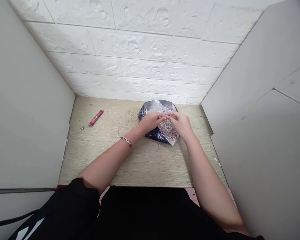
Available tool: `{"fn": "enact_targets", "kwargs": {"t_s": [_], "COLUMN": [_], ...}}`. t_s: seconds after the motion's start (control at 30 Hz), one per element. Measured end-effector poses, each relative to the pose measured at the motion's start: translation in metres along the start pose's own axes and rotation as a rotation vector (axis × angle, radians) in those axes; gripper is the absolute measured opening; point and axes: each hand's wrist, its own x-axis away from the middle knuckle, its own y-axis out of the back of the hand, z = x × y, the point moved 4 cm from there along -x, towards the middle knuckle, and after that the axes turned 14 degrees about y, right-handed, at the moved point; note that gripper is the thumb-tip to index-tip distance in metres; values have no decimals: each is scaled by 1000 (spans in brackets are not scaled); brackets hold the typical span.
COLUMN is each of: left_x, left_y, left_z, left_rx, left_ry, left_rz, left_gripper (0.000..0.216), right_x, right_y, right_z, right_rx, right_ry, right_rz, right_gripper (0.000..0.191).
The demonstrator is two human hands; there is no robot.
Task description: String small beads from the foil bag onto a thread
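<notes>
My left hand (pixel 152 120) and my right hand (pixel 180 122) meet fingertip to fingertip, both closed in a pinch. Whatever lies between the fingertips is too small to make out. Right under them is a clear plastic bag of beads (pixel 169 132), mostly pink, red and clear. It rests on a dark blue patterned pouch or cloth (pixel 155 134), whose exact kind I cannot tell. A short string of pale beads (pixel 158 145) pokes out at the near edge of the blue pouch and curls on the table.
A red wrapped stick or tube (pixel 96 118) lies on the table (pixel 140 163) at the left. Beside it sits a small metallic bit (pixel 82 127). A white brick-patterned wall (pixel 132 46) closes the back, and pale panels (pixel 252 110) stand at both sides.
</notes>
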Motion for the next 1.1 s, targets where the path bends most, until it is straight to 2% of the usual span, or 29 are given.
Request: {"fn": "enact_targets", "kwargs": {"t_s": [0.2, 0.33, 0.5, 0.63, 1.1], "left_x": [1, 1, 4, 6, 8], "left_y": [0, 1, 1, 3, 4], "left_z": [-2, -2, -2, -3, -3], "left_rx": [-29, -2, 34, 59, 90], "left_ry": [6, 46, 90, 69, 123], "left_rz": [29, 35, 42, 60, 121], "left_gripper": [35, 28, 23, 21, 26], "right_x": [0, 1, 1, 1, 3], "right_y": [1, 1, 0, 0, 0], "right_z": [3, 2, 0, 0, -1], "right_rx": [96, 135, 152, 152, 171], "right_ry": [14, 12, 3, -4, -24], "right_rz": [76, 114, 129, 140, 158], "right_gripper": [22, 23, 23, 22, 23]}}
